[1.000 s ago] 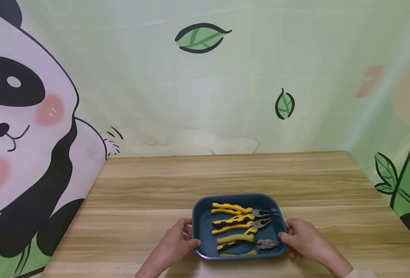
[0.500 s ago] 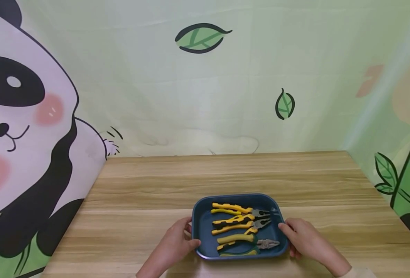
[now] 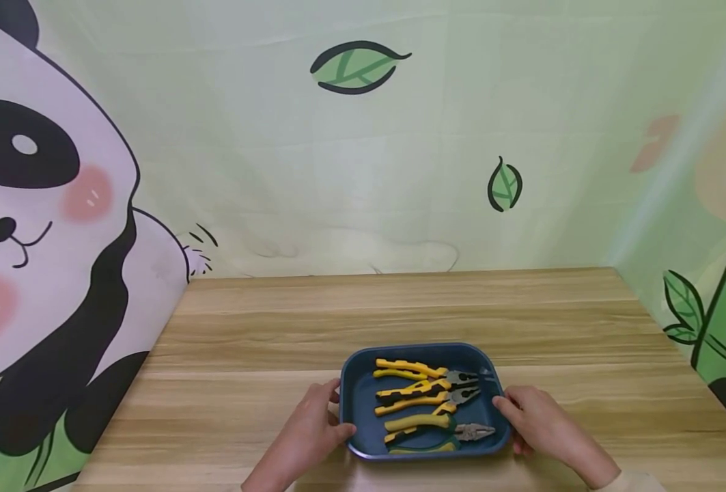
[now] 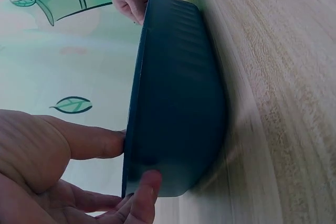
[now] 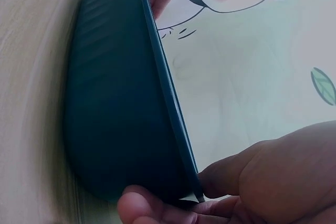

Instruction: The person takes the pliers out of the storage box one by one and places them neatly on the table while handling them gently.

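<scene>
A dark blue rectangular tray (image 3: 363,410) with rounded corners sits near the front of the table. Inside it lie several pliers with yellow handles, jaws toward the right; one is a yellow-and-green pair (image 3: 421,421) near the front. My left hand (image 3: 313,427) grips the tray's left end, thumb on the rim and fingers against the outer wall, as the left wrist view also shows. At the right end my right hand (image 3: 537,420) pinches the rim, thumb on top and fingers below, seen close in the right wrist view.
The wooden table (image 3: 264,328) spreads behind and to both sides of the tray. A pale green printed cloth (image 3: 246,137) with a panda and leaves hangs behind and at the sides of the table.
My right thumb has shifted slightly on the rim since a second ago. The left hand stays nearly still, and the tray and pliers keep their places.
</scene>
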Demonstrator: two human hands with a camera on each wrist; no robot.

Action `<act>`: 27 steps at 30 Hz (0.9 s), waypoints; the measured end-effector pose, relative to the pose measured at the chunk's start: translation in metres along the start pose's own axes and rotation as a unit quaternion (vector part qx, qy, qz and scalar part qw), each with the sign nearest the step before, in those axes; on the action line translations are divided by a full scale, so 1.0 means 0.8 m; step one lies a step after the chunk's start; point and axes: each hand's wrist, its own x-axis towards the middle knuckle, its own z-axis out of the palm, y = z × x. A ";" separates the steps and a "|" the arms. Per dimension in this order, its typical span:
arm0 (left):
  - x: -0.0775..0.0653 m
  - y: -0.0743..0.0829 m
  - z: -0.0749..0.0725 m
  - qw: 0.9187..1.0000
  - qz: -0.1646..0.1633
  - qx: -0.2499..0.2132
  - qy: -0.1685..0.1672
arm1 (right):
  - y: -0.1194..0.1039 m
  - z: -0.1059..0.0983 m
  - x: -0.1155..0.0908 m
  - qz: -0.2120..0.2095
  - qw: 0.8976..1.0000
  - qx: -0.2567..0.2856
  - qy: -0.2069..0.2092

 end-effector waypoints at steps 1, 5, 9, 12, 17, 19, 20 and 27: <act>-0.001 0.001 0.000 1.000 0.006 0.005 0.003 | 0.000 0.000 0.000 -0.001 1.000 -0.003 0.000; -0.005 0.004 0.001 0.998 0.033 0.040 0.026 | 0.000 0.000 0.000 -0.004 1.000 -0.012 0.002; -0.008 0.007 0.001 0.994 0.053 0.083 0.046 | 0.000 -0.001 0.000 -0.006 1.000 -0.017 0.001; -0.008 0.009 0.000 0.991 0.067 0.104 0.052 | 0.000 -0.002 0.001 -0.006 1.000 -0.019 0.000; -0.005 0.015 -0.002 0.986 0.082 0.134 0.058 | -0.001 -0.002 0.001 -0.006 1.000 -0.023 -0.001; -0.005 0.018 -0.003 0.985 0.084 0.143 0.058 | -0.001 -0.002 0.001 -0.008 1.000 -0.024 -0.001; -0.004 0.020 -0.003 0.984 0.083 0.147 0.058 | -0.001 -0.002 0.001 -0.009 1.000 -0.024 0.000; -0.001 0.037 -0.004 0.978 0.110 0.175 0.038 | 0.001 -0.003 0.001 -0.017 1.000 -0.019 -0.001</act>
